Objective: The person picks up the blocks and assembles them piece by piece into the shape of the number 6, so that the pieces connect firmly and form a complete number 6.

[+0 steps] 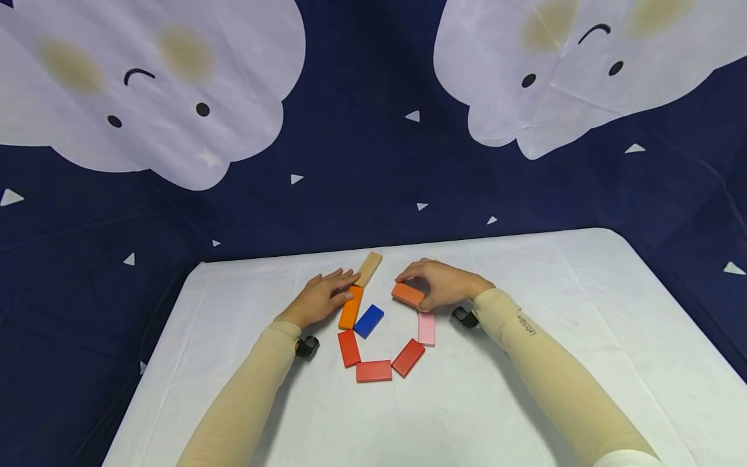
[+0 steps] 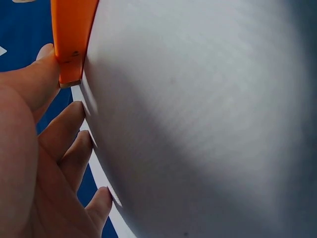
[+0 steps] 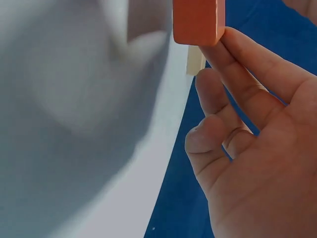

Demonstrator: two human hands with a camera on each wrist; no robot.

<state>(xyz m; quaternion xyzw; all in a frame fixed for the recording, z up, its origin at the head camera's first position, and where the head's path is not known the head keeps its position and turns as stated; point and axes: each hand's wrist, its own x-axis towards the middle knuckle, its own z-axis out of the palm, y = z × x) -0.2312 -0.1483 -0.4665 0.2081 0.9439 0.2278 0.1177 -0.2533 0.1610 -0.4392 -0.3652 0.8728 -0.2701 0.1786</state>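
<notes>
In the head view, my right hand [image 1: 446, 283] pinches an orange wooden block [image 1: 408, 294] between thumb and fingers, near the upper end of a pink block [image 1: 426, 329]. The right wrist view shows the orange block's end [image 3: 195, 25] against the fingertips, off the table. My left hand [image 1: 320, 298] lies with its fingers extended beside another orange block [image 1: 351, 308], its thumb touching that block. Its index fingertip reaches the lower end of a natural wood block [image 1: 369, 268]. In the left wrist view, the thumb meets the orange block [image 2: 74, 34], and the other fingers rest near the tabletop.
A blue block [image 1: 369, 322] lies inside a curved line of blocks. That line includes a left red block [image 1: 349, 349], a bottom red block [image 1: 374, 371] and a right red block [image 1: 408, 358]. Behind the white-covered table [image 1: 525, 415] hangs a dark blue cloth [image 1: 373, 194] with cloud patterns.
</notes>
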